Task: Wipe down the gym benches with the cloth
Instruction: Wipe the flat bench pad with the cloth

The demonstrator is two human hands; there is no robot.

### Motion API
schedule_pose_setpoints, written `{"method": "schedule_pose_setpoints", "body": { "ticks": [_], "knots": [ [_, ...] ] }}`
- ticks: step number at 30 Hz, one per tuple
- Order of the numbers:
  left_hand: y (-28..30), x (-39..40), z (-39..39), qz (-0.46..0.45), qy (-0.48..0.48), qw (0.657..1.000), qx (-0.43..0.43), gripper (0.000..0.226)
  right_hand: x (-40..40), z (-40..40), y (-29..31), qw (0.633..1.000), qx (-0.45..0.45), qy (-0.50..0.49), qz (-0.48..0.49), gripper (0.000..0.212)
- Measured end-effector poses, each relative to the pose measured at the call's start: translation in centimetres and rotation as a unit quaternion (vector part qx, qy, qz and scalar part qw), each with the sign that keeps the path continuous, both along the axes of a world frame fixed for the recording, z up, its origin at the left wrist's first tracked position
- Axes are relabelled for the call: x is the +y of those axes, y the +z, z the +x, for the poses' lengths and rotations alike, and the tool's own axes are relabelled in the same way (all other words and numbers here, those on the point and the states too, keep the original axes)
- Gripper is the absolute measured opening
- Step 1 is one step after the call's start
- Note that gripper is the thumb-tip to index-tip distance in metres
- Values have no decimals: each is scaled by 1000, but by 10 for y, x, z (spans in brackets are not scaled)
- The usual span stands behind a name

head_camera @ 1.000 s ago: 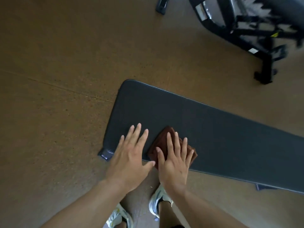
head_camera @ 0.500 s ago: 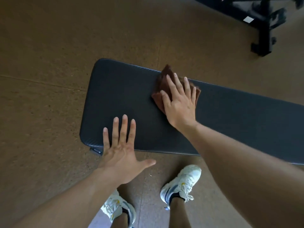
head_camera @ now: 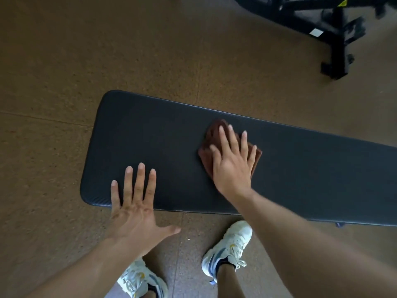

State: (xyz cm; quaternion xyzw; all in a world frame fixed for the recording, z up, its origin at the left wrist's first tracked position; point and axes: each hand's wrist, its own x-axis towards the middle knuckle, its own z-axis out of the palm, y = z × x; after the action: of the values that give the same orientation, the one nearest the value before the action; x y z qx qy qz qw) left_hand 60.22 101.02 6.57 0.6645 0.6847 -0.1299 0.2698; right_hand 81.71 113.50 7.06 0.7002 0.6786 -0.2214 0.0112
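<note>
A long black padded gym bench (head_camera: 163, 143) lies across the view from centre left to the right edge. A folded brown cloth (head_camera: 207, 153) sits on the pad's middle. My right hand (head_camera: 232, 164) presses flat on the cloth with straight, spread fingers, covering most of it. My left hand (head_camera: 135, 205) rests flat on the bench's near edge close to its left end, fingers straight on the pad, thumb out over the floor.
Brown speckled floor (head_camera: 64, 82) surrounds the bench. The black metal frame of another gym machine (head_camera: 330, 39) stands at the upper right. My two white sneakers (head_camera: 227, 246) stand on the floor just in front of the bench.
My right hand slid the cloth from the bench's near edge to its far edge, then back toward the middle and rightward. My left hand stayed flat near the bench's left end.
</note>
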Motion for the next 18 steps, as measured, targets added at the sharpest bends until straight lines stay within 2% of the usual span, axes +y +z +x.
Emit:
{"method": "schedule_pose_setpoints", "body": {
  "ticks": [4,7,11,15,18],
  "knots": [
    [-1,-5,3,15,-6,999,40,139,93,7,-3,1000,10,-24,-15,60],
    [6,-2,5,4,38,999,24,132,97,13,-5,999,-3,35,0,62],
    [29,7,28,-10,95,995,3,125,13,49,-2,994,-10,94,59,58],
    [52,54,78,-79,38,996,-31,155,-102,97,0,989,-24,124,70,57],
    [54,97,126,-150,12,988,-38,166,-117,111,-1,992,-33,117,36,57]
  ]
}}
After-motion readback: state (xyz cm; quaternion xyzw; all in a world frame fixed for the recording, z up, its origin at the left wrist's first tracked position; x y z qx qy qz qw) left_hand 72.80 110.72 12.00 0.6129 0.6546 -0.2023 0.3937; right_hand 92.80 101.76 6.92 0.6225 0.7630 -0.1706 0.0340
